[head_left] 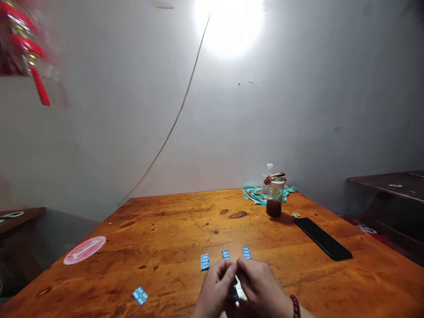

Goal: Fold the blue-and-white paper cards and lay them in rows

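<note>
Head camera is catching the left hand [214,288] and right hand [261,287] curling closely together over a small blue-and-white card [236,293], their grip on it hidden, at the near side of the orange wooden table [165,221], just short of three matching cards [225,254].

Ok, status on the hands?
Left hand and right hand together, fingers on a small blue-and-white card, partly hidden. Three similar cards just ahead. Black phone and jar farther off, right.
</note>
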Demonstrator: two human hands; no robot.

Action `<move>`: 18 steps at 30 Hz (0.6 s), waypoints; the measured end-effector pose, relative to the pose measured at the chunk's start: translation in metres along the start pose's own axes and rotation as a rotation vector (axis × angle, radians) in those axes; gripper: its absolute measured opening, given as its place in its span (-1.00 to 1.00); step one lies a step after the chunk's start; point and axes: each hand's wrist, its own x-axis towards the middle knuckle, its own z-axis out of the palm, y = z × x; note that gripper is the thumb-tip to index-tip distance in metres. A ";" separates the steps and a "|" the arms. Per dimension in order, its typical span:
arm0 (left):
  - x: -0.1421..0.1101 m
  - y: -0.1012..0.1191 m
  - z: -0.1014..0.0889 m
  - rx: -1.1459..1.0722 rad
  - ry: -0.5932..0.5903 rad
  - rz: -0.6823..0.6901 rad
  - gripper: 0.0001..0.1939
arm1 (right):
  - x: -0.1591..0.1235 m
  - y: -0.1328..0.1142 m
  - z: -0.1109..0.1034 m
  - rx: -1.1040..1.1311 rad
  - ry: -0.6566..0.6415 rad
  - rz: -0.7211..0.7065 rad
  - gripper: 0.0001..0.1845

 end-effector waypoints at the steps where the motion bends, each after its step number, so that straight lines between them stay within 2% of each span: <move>1: 0.000 0.000 0.000 -0.022 0.009 0.017 -0.69 | 0.003 -0.002 0.000 -0.044 -0.009 -0.015 -0.81; 3: 0.002 0.002 -0.002 -0.089 0.035 0.028 -0.68 | 0.010 -0.006 0.000 -0.076 -0.001 -0.024 -0.82; 5: 0.004 0.004 -0.006 -0.140 0.057 0.012 -0.67 | 0.017 -0.010 0.001 -0.013 0.022 -0.018 -0.83; 9: 0.006 0.009 -0.016 -0.146 0.094 -0.016 -0.67 | 0.025 -0.014 0.012 0.275 0.094 0.017 -0.82; 13: 0.005 0.011 -0.017 -0.106 0.122 -0.044 -0.67 | 0.024 -0.010 0.023 0.559 0.110 0.068 -0.80; 18: 0.002 0.012 -0.013 -0.057 0.095 0.024 -0.67 | 0.020 -0.002 0.022 0.622 0.175 0.128 -0.82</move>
